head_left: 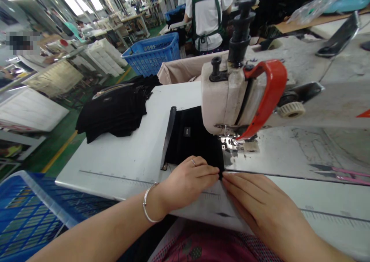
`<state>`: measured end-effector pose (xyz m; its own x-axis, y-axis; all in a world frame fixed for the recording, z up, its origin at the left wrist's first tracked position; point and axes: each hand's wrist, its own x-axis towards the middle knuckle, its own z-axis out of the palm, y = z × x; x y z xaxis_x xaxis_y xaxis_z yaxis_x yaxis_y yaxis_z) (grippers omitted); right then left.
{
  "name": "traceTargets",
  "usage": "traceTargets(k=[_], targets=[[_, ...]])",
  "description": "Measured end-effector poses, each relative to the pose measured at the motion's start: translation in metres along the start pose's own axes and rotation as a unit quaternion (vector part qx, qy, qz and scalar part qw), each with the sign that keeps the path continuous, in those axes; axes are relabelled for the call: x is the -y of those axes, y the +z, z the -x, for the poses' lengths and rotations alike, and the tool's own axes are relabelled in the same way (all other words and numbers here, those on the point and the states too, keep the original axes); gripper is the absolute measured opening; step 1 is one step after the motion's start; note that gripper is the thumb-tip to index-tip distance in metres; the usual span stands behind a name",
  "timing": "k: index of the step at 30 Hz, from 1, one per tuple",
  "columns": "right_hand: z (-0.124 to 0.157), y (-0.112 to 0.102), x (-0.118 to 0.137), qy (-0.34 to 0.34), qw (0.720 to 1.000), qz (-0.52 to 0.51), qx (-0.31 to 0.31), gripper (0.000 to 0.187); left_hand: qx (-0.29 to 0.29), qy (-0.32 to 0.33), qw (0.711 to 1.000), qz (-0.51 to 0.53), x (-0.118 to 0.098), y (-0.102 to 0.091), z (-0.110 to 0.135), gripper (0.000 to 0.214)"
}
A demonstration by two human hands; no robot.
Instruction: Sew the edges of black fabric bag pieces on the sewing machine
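A black fabric piece (192,138) with a small label lies flat on the white table under a sewing machine head (231,96). My left hand (187,183), with a ring and a bracelet, rests on the near edge of the fabric, fingers pressed together and flat. My right hand (260,204) lies flat beside it, fingertips meeting the left hand's at the fabric's near right corner. The presser foot (231,142) sits just beyond that corner.
A pile of black garments (115,110) lies at the table's far left. Blue baskets stand at the near left (26,215) and further back (153,54). Pink-handled scissors (341,171) lie at right. A person in a white shirt and green apron (206,15) stands behind.
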<state>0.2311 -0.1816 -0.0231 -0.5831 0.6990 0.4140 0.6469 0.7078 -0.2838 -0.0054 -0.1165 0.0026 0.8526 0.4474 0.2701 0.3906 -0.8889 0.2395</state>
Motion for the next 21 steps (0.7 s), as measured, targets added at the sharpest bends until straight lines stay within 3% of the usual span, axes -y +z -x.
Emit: traceTargets(k=[12,21], targets=[[-0.039,-0.006,-0.033,0.002,0.999,0.048,0.009,0.026,0.004,0.022,0.999,-0.042,0.051,0.008,-0.027,0.026],[-0.046,0.003,-0.049,0.004,0.999,0.039,-0.003,0.028,-0.042,0.002,0.998,-0.037,0.075,0.003,-0.051,0.027]])
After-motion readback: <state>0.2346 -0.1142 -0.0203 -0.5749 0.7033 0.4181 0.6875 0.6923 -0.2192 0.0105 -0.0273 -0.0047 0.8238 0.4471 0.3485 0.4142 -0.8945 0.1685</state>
